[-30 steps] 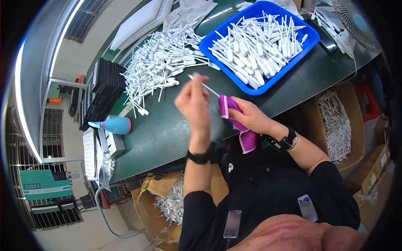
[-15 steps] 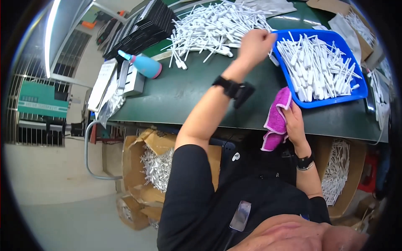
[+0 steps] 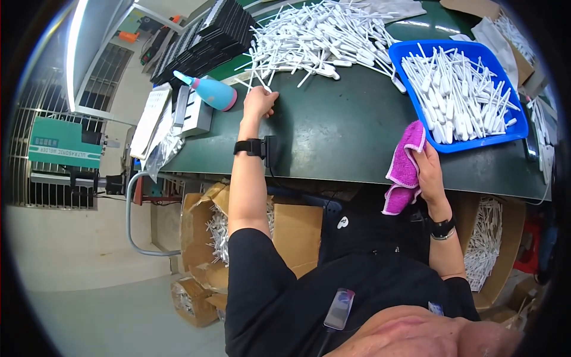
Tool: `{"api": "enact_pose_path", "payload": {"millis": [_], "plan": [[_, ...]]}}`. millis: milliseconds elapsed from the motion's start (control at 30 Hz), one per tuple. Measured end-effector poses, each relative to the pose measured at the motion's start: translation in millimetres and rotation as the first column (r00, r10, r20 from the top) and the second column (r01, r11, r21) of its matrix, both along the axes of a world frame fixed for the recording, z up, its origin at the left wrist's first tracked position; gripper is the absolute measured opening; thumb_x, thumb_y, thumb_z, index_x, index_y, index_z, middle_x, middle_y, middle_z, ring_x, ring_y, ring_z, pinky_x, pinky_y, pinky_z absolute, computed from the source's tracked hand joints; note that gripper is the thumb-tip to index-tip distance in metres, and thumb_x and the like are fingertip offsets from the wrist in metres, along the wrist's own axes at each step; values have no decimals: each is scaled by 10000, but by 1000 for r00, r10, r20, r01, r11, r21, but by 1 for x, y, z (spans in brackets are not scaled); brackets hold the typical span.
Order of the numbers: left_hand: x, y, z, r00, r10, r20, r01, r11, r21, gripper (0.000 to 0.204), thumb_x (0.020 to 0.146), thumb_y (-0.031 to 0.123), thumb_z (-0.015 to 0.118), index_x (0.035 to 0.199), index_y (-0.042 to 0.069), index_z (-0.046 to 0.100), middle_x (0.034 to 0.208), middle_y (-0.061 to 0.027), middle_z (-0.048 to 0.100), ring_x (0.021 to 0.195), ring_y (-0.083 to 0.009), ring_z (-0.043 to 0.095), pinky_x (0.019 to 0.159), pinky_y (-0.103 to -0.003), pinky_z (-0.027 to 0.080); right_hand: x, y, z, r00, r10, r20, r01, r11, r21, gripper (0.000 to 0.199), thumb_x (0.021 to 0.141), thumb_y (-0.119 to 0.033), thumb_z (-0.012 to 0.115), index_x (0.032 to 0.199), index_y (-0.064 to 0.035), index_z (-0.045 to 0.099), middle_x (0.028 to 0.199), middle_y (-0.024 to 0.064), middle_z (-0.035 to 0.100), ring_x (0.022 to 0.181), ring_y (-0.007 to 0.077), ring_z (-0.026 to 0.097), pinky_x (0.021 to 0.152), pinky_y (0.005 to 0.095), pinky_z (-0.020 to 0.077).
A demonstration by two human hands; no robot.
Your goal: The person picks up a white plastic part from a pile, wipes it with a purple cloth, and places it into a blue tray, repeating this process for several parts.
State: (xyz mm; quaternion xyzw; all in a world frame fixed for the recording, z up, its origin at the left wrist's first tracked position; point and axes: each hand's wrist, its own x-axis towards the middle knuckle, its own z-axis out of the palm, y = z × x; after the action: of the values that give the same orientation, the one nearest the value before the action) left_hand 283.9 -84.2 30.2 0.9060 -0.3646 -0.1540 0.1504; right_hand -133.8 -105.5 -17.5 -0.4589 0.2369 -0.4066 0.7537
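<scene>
My left hand [image 3: 260,102] reaches out over the green table [image 3: 333,137], fingers curled down on the near edge of a loose pile of white plastic sticks [image 3: 315,38]. Its fingertips touch a stick or two; whether one is gripped is hidden. My right hand [image 3: 427,169] rests at the table's near edge, shut on a bunched purple cloth [image 3: 404,169]. Just beyond it stands a blue tray [image 3: 476,144] filled with several of the same white sticks [image 3: 458,89].
A light-blue squeeze bottle with a pink collar [image 3: 211,92] lies left of my left hand, beside white boxes [image 3: 193,113]. Stacked black trays [image 3: 202,41] fill the far left. Cardboard boxes holding more sticks [image 3: 220,229] [image 3: 485,250] sit under the table.
My left hand has swung from the blue tray's edge leftward to the near side of the loose pile. My right hand with the cloth has stayed at the table's edge.
</scene>
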Motion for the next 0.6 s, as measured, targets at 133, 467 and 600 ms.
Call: {"api": "enact_pose_path", "payload": {"millis": [133,467,600], "plan": [[-1,4,-4,982,15,-190,-5,999,51,455,772,493,657,812,43,603,775,-149,674,741,-308,660,687,-414,507,-1,-1,1,1000,4,-24,-4,1000,-19,314,970,-209,482,1219,-18,499,1021,5,575,890,61,547,782,208,455],[20,9,5,990,-104,96,92,988,121,405,801,428,623,834,25,639,703,-89,655,482,-136,603,456,-276,467,3,4,4,1000,-19,-16,19,1000,-15,307,968,-203,485,1211,-18,504,1016,3,577,890,60,545,784,207,452],[-24,48,22,989,-60,-134,60,998,-1,361,855,379,616,858,18,617,777,-98,669,513,-95,579,390,-215,381,1,2,5,1000,-18,-23,18,1000,-18,308,969,-204,483,1212,-15,503,1019,4,577,893,61,546,788,207,452]]}}
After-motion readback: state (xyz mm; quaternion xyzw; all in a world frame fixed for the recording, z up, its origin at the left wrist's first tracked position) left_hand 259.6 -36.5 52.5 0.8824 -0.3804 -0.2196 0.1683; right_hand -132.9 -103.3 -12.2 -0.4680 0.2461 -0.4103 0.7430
